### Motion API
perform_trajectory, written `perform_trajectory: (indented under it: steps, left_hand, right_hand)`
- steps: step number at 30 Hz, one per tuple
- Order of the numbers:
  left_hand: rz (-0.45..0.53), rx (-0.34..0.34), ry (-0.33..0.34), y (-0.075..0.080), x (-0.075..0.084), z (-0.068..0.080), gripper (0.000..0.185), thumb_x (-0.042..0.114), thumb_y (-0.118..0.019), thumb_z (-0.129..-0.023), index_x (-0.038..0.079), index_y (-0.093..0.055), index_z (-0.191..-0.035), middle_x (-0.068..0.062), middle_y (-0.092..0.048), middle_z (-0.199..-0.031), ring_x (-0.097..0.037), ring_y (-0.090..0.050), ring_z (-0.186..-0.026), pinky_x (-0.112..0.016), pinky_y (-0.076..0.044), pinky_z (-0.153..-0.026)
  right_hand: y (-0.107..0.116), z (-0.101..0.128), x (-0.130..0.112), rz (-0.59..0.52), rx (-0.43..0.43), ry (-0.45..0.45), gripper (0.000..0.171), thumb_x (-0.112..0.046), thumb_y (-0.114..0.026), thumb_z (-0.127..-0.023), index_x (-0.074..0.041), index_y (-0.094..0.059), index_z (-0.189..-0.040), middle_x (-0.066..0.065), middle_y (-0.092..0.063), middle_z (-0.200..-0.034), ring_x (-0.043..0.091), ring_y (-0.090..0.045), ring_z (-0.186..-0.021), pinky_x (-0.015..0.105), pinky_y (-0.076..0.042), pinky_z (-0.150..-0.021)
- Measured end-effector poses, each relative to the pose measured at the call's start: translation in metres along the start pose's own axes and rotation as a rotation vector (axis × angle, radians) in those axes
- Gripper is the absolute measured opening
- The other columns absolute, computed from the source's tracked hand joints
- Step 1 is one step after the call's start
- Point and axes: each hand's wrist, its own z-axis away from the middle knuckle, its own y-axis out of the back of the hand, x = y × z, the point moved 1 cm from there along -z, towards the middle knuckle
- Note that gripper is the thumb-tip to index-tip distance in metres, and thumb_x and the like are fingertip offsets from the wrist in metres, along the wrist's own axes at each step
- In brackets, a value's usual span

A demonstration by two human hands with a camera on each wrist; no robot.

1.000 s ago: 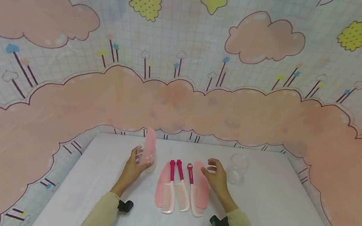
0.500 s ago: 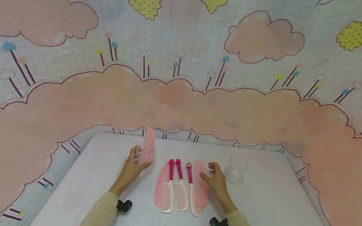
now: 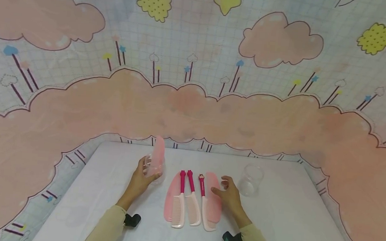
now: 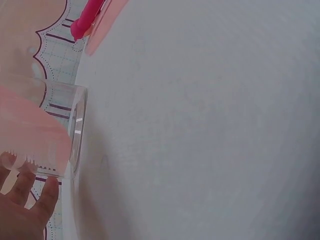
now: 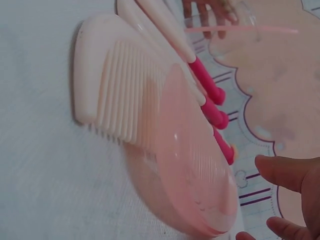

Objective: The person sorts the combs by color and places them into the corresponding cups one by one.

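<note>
My left hand (image 3: 140,179) grips a clear plastic cup (image 3: 160,175) at the left back of the table, its fingers round the cup's side. A pink comb (image 3: 158,152) stands upright in that cup; its teeth show through the clear wall in the left wrist view. My right hand (image 3: 230,196) hangs with thumb and fingers parted by another pink half-moon comb (image 3: 214,190). In the right wrist view that comb (image 5: 195,165) leans on a white comb (image 5: 120,80), and the hand (image 5: 295,190) is apart from both, holding nothing.
Three white combs with magenta handles, the middle comb (image 3: 193,207) among them, lie side by side. A pink comb (image 3: 170,202) lies partly under the left one. A second clear cup (image 3: 251,181) stands at the right. Behind the white table (image 3: 290,219) hangs a patterned cloth (image 3: 193,113).
My right hand has moved slightly down along the pink comb, toward the near side of the table. The left hand stays in place with the cup and comb.
</note>
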Motion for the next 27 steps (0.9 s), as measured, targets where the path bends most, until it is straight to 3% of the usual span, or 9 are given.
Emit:
perform_trajectory:
  steps: [9, 17, 27]
  left_hand:
    - [0.011, -0.004, -0.007, 0.0, -0.002, 0.0, 0.09, 0.033, -0.077, -0.085, 0.016, -0.019, -0.152, -0.017, -0.039, -0.152, -0.039, -0.039, -0.139, -0.054, -0.036, -0.114]
    - [0.018, 0.001, -0.009, 0.0, 0.001, -0.002, 0.091, 0.035, -0.078, -0.084, 0.016, -0.02, -0.152, -0.016, -0.039, -0.152, -0.038, -0.039, -0.139, -0.054, -0.036, -0.115]
    - [0.027, -0.015, 0.015, 0.0, -0.002, 0.001, 0.092, 0.036, -0.077, -0.084, 0.018, -0.019, -0.153, -0.015, -0.037, -0.153, -0.038, -0.037, -0.14, -0.056, -0.035, -0.114]
  right_hand:
    - [-0.003, -0.001, 0.003, -0.026, -0.01, -0.043, 0.065, -0.025, -0.079, -0.081, -0.005, -0.048, -0.135, 0.024, -0.056, -0.132, 0.044, -0.051, -0.126, 0.057, -0.047, -0.101]
    - [-0.008, -0.005, -0.002, 0.157, 0.025, -0.026, 0.076, -0.032, -0.085, -0.071, -0.007, -0.051, -0.134, 0.018, -0.061, -0.124, 0.034, -0.057, -0.109, 0.055, -0.048, -0.092]
    - [-0.013, -0.004, -0.002, 0.219, 0.039, -0.043, 0.072, -0.029, -0.084, -0.069, -0.01, -0.054, -0.131, 0.017, -0.062, -0.122, 0.034, -0.057, -0.108, 0.055, -0.049, -0.09]
